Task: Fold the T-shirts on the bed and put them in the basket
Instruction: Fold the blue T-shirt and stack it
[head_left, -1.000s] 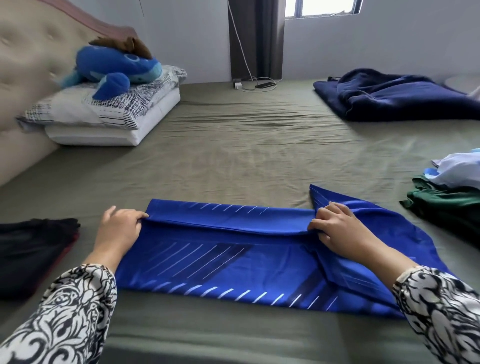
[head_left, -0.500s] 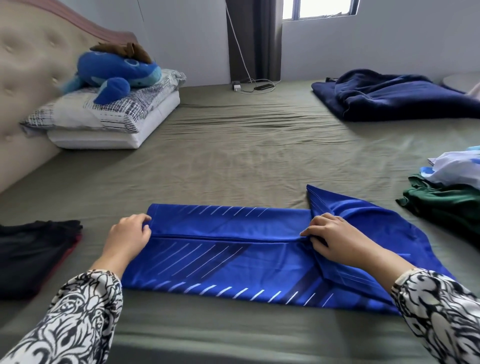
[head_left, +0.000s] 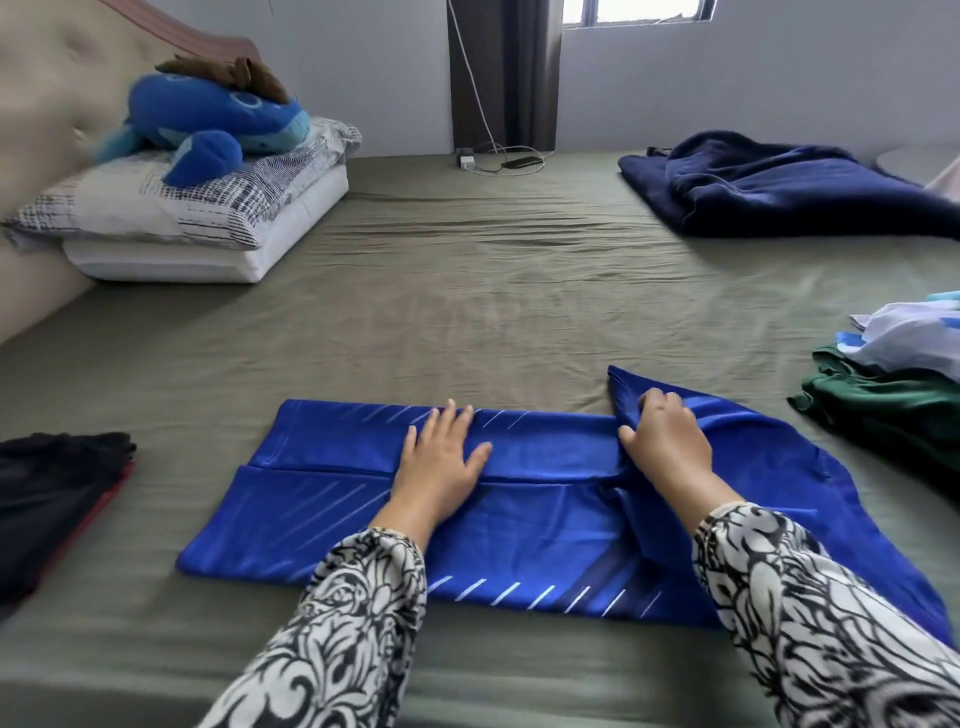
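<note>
We are pressing the fold flat with our open left hand (head_left: 441, 457); right hand (head_left: 662, 441) is pinching the shirt (head_left: 322, 499) sleeve, keeping it taut beside the grip.

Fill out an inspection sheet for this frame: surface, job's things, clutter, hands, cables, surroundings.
Surface: bed with an olive sheet, lightly wrinkled.
Job's things: blue T-shirt lies partly folded, its far edge turned over; green garment and white garment piled at the right; dark folded clothes at the left. No basket seen.
Clutter: plush toy on stacked pillows; navy blanket.
Hands: left hand lies flat on the fold; right hand grips bunched fabric at the sleeve end.
Cables: white charger cable hangs down to the bed's far edge.
Surroundings: padded headboard, curtain, window.
</note>
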